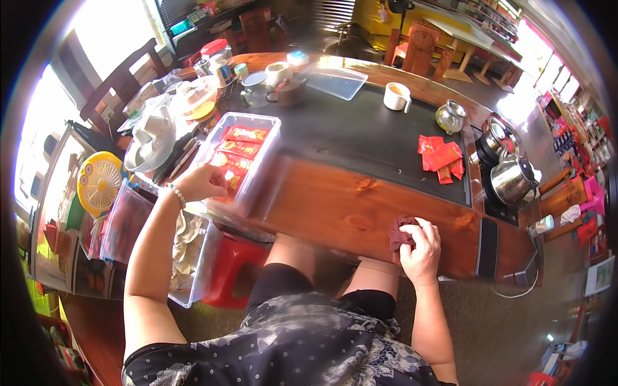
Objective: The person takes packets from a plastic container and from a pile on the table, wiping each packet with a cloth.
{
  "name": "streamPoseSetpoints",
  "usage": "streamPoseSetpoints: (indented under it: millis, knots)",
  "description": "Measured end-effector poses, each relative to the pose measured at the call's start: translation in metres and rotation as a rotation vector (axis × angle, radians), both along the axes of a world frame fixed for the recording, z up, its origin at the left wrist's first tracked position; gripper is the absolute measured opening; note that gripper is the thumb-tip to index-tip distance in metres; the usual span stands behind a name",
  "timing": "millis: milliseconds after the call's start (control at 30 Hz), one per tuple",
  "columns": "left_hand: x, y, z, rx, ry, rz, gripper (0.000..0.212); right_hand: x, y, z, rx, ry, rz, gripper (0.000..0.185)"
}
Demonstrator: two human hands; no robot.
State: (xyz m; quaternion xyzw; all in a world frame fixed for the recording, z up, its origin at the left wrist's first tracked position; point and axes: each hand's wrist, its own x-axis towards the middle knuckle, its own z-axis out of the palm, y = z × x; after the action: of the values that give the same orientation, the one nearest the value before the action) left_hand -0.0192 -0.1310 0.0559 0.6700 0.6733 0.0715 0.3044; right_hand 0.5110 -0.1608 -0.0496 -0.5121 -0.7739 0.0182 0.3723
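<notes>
My left hand (pixel 203 182), with a beaded bracelet at the wrist, is over the near left part of a clear plastic box (pixel 264 166). Its fingers are curled, and what lies under them is hidden. Red sachets (pixel 236 149) lie in a row inside this lidless box, on the left of the wooden table. Over the table's front edge, my right hand (pixel 421 248) grips a crumpled dark red cloth (pixel 400 231). More red sachets (pixel 442 157) are loosely piled on the dark tray inlay (pixel 333 140) at the right.
A white cup of drink (pixel 397 96), a glass pitcher (pixel 450 117) and a steel kettle (pixel 514 181) stand farther right. A phone (pixel 486 248) lies near the right edge. Below my left arm is a box of wrappers (pixel 195 260) beside a red stool (pixel 236 270).
</notes>
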Motion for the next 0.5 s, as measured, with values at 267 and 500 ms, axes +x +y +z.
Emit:
streamPoseSetpoints:
  millis: [267,500]
  knots:
    - [0.0,0.016,0.023,0.204,0.059,0.051,0.022,-0.004,0.0,0.005,0.009,0.033,-0.005,0.026]
    - [0.18,0.104,0.006,0.379,-0.11,-0.148,0.023,0.002,0.001,0.005,0.014,0.055,-0.01,0.026]
